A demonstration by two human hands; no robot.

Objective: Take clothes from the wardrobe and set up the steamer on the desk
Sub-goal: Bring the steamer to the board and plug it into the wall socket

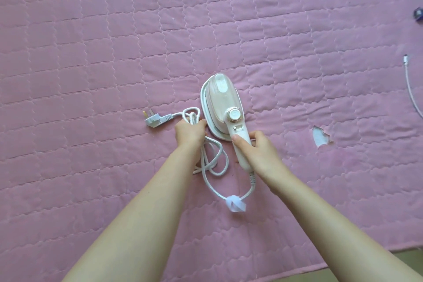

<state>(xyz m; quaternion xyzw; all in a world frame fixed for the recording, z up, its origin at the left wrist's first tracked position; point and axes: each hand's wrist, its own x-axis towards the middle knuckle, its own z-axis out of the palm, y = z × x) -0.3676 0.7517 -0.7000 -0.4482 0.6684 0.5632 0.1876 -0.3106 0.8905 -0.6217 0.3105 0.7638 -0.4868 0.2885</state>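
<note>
Head view shows the steamer [220, 104], a white handheld unit with a pale pink water tank and a round dial, lying soleplate-down on a pink quilted cover [91, 41] that looks more like a bed than a worktop; which it is cannot be told. The right hand [257, 147] grips the steamer's handle, thumb laid along its top just below the dial. The left hand [190, 131], just left of the steamer, is clenched round a loose bundle of the white cord [211, 162], which loops below that hand and curves back to the handle's tail, where a pale fastening strap [235, 204] hangs on it. The plug [153, 119] lies free on the cover, further left of the steamer. The step in hand appears to be gathering steamer and cord for carrying or placing. To do it well, she or he should lift both together, keep the coils bunched so the plug does not drag or swing, and hold the body level in case the tank holds water. No brand, label or readable writing shows on the steamer. Far right of the steamer lie a thin white cable [412, 89] and a small dark object [418, 13], and a tear [320, 138] in the cover sits nearer on that side.
</note>
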